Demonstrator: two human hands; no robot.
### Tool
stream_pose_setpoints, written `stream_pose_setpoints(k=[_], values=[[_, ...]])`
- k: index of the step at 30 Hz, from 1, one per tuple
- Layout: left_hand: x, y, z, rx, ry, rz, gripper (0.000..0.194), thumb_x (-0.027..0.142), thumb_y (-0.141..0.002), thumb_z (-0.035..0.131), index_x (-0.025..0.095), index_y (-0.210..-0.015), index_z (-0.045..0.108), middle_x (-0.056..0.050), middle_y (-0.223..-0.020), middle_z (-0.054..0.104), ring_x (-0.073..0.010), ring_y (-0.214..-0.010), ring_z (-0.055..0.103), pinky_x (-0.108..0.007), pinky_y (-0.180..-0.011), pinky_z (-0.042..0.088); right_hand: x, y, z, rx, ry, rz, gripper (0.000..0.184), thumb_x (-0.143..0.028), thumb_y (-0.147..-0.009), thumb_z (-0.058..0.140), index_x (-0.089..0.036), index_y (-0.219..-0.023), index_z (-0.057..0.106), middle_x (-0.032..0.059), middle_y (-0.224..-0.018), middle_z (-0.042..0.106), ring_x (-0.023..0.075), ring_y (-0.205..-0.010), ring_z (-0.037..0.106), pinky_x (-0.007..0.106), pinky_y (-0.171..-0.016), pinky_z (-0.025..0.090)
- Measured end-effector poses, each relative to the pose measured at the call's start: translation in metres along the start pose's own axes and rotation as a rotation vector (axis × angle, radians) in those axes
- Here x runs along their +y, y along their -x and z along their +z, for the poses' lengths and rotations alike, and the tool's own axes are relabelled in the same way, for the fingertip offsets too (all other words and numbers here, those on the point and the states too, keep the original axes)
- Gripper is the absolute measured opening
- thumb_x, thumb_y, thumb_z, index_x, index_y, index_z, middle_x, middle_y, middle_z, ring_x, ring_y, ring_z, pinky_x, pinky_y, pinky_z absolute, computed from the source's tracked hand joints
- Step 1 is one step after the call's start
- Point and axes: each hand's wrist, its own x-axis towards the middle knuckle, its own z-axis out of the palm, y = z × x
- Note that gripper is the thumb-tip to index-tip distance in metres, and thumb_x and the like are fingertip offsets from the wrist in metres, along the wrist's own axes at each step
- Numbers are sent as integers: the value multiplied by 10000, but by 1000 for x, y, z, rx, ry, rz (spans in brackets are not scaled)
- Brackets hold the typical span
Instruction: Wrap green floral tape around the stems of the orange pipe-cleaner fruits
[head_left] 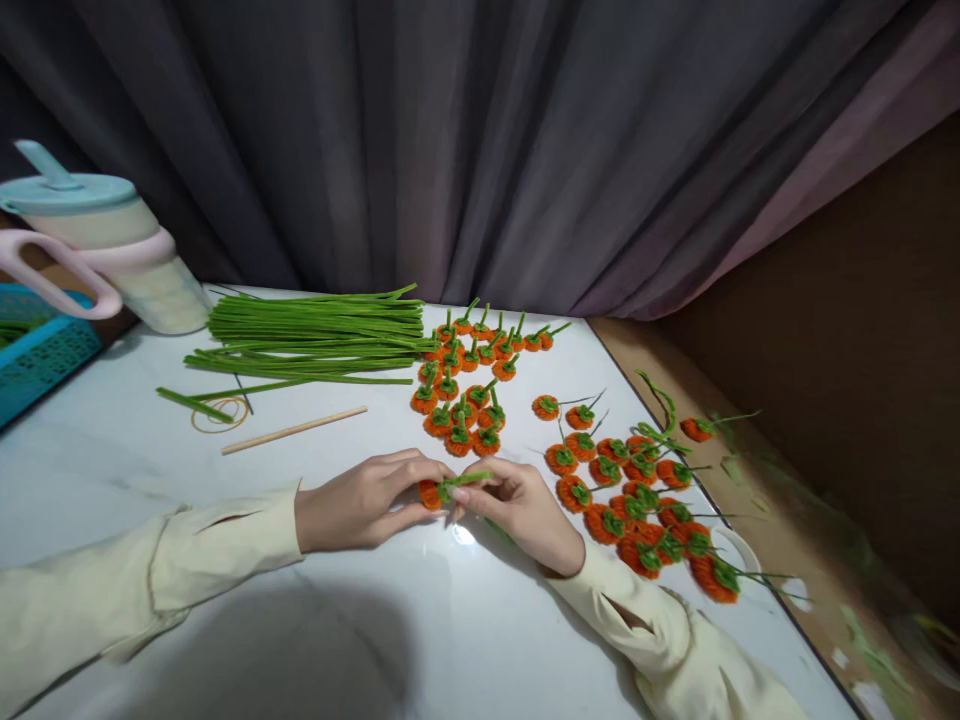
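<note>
My left hand (367, 500) pinches a small orange pipe-cleaner pumpkin (430, 493) just above the white table (337, 620). Facing it, my right hand (525, 510) is closed on the green stem (469, 480) that sticks out of that pumpkin. Both hands meet near the table's middle. A cluster of finished orange pumpkins with green tops (465, 395) lies just beyond the hands. Another group of pumpkins (637, 500) lies to the right of my right hand.
A bundle of green pipe cleaners (315, 335) lies at the back left, with a rubber band (219, 412) and a thin wooden stick (292, 430) nearer. A lidded jug (112, 255) and a teal basket (41, 350) stand far left. Dark curtains hang behind. The table's right edge (750, 560) borders a brown ledge.
</note>
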Motion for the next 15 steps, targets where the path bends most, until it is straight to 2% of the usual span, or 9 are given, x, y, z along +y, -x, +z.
stream_pose_setpoints(k=[3, 10, 15], values=[[-1, -2, 0, 17, -8, 102, 289, 149, -898, 499, 180, -1171, 407, -119, -1037, 605, -176, -884, 573, -294, -762, 483, 2, -1, 0, -3, 19, -11, 215, -355, -757, 675, -146, -754, 623, 18, -641, 667, 137, -616, 631, 253, -624, 476], [-2, -2, -3, -54, -168, 197, 240, 151, -919, 445, 207, -1151, 460, -133, -1072, 583, -185, -852, 554, -294, -728, 473, 2, -1, 0, 8, 39, -11, 202, -344, -763, 669, -146, -758, 628, 32, -653, 682, 144, -624, 632, 259, -631, 477], [-2, -1, -2, -51, -139, 153, 264, 171, -915, 480, 181, -1177, 449, -128, -1072, 603, -195, -905, 565, -296, -783, 477, 0, 1, 1, 9, 5, -8, 202, -337, -753, 684, -143, -746, 626, 23, -639, 678, 132, -613, 625, 248, -629, 474]])
